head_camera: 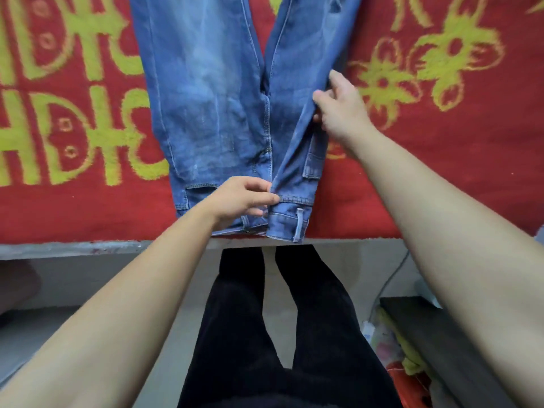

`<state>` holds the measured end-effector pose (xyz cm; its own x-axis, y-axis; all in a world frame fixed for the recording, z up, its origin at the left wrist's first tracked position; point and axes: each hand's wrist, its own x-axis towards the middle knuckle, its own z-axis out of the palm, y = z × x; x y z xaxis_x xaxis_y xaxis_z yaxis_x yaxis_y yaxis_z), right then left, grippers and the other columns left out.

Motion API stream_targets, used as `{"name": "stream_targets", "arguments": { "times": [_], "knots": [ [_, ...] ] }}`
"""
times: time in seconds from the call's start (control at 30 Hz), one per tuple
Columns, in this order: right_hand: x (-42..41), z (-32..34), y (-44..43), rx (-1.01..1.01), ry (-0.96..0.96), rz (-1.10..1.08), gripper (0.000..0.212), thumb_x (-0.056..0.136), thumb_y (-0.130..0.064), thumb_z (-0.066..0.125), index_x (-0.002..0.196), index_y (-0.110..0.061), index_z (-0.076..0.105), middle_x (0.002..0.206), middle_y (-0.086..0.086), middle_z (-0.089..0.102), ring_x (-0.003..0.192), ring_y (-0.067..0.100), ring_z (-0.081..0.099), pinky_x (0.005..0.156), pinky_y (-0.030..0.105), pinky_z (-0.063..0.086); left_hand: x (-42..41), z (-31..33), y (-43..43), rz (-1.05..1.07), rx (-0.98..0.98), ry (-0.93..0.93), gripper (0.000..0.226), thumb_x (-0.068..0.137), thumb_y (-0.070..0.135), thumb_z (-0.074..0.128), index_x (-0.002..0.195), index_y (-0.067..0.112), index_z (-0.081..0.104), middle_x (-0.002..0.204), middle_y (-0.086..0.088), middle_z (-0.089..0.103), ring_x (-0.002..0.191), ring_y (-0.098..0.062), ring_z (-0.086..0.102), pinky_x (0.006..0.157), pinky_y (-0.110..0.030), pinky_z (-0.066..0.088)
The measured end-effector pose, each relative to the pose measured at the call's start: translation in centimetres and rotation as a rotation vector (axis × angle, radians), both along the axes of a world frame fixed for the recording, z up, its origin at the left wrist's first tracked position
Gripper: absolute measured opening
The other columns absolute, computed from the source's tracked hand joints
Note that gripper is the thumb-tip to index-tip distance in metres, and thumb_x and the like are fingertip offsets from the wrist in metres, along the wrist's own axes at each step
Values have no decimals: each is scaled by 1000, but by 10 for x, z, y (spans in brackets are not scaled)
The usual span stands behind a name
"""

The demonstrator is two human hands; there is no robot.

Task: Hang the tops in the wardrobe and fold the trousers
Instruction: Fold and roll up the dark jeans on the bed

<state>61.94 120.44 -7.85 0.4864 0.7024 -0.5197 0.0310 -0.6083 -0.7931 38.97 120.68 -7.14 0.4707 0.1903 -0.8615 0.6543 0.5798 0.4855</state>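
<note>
Jeans (212,113) lie flat on a red blanket (441,142), waistband at the near edge. Left hand (238,201) pinches the waistband's middle, probably as an anchor. Right hand (338,107) grips the lifted right hip seam, likely to fold that half across. The blanket's yellow marks resemble letters but are unreadable. No brand label is legible.

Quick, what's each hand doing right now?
Left hand: pinching the jeans at the waistband.
Right hand: gripping the jeans' folded-over side edge.

Home bedroom: red patterned blanket (441,178) over bed, jeans (212,113) spread out.
</note>
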Motion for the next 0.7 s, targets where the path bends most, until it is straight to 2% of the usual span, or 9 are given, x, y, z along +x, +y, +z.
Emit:
{"name": "stream_targets", "arguments": {
  "times": [0.07, 0.13, 0.2, 0.27, 0.33, 0.5, 0.57, 0.63, 0.7],
  "knots": [
    [-42, 6, 38, 56, -89, 156, 20, 87, -15, 46, 102, -15, 60, 52, -7, 49, 53, 14, 53, 61, 41, 48, -41, 4, 14, 163, 15, 37, 10, 86, 7, 70, 88, 17, 69, 87, 2, 68, 83, -8, 63, 78, -26, 52],
    [-85, 7, 70, 68, -155, 305, 33, 90, -20, 45, 120, -12, 58, 61, -4, 57, 71, 26, 59, 74, 42, 49, -78, 8, 24, 318, 54, 92, 11, 86, 4, 69, 89, 15, 69, 86, 3, 71, 82, -9, 67, 76, -26, 55],
    [-125, 4, 92, 47, -231, 422, 44, 96, -21, 45, 139, -11, 48, 89, 5, 69, 93, 31, 61, 81, 37, 42, -111, 7, 32, 420, 111, 172, 13, 87, 2, 67, 89, 14, 68, 83, 3, 72, 74, -7, 68, 67, -23, 55],
    [-162, -3, 108, 33, -255, 524, 53, 100, -24, 43, 151, -12, 35, 117, 14, 68, 111, 34, 58, 88, 37, 41, -137, 1, 37, 471, 160, 284, 11, 88, 1, 67, 89, 13, 67, 85, -1, 71, 68, -8, 67, 60, -21, 56],
    [-194, -15, 119, 6, -268, 627, 57, 103, -24, 40, 156, -12, 24, 133, 16, 61, 123, 35, 54, 94, 39, 41, -154, -11, 37, 496, 179, 368, 12, 88, -1, 66, 84, 11, 65, 85, -8, 69, 67, -14, 67, 60, -26, 59],
    [-231, -48, 136, -161, -376, 848, 62, 106, -26, 37, 158, -8, 9, 137, 20, 55, 121, 38, 55, 91, 42, 44, -172, -54, 31, 435, 258, 529, 17, 80, 8, 75, 69, 17, 66, 82, -5, 73, 80, -23, 69, 84, -48, 58],
    [-229, -53, 143, -199, -345, 892, 68, 105, -35, 39, 158, -6, 6, 141, 22, 52, 127, 38, 51, 97, 41, 41, -173, -64, 36, 364, 304, 581, 14, 75, 15, 78, 69, 20, 67, 83, -2, 74, 79, -20, 68, 85, -47, 57],
    [-225, -49, 141, -194, -284, 863, 70, 104, -42, 40, 158, -8, 12, 143, 18, 51, 131, 34, 48, 103, 38, 37, -174, -65, 42, 294, 311, 590, 15, 71, 18, 79, 72, 23, 65, 84, 1, 73, 83, -22, 69, 86, -44, 56],
    [-219, -43, 127, -92, -301, 723, 59, 102, -38, 44, 154, -11, 32, 136, 12, 58, 128, 28, 51, 104, 35, 38, -173, -61, 46, 288, 280, 581, 19, 61, 25, 73, 78, 23, 64, 85, 0, 72, 90, -27, 70, 86, -46, 56]
  ]
}}
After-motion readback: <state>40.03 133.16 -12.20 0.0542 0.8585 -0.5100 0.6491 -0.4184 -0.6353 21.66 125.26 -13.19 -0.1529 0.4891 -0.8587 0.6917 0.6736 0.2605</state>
